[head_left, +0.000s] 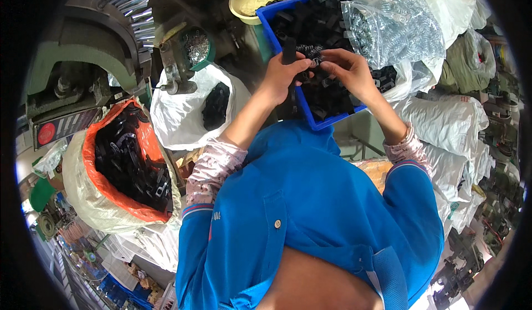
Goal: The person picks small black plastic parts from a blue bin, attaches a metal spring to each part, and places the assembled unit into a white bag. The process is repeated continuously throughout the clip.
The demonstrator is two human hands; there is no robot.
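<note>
Over the blue crate, my left hand (282,76) is closed around a black, flat-ended part (289,50) that sticks up past the thumb. My right hand (350,73) meets it from the other side, thumb and fingers pinched together. At the fingertips, between both hands, lies a small metal coil spring (309,50); my right fingers close on its end. Exactly how the spring sits against the black part is hidden by the fingers. Many dark parts (324,19) fill the blue crate (308,117) below.
A clear bag of metal springs (396,30) rests on the crate's right side. Behind stands a yellow basin (244,4). To the left are a white sack (172,113), an orange-lined sack (91,168) of black parts, a green cup (209,55) of small metal pieces and a machine (88,44).
</note>
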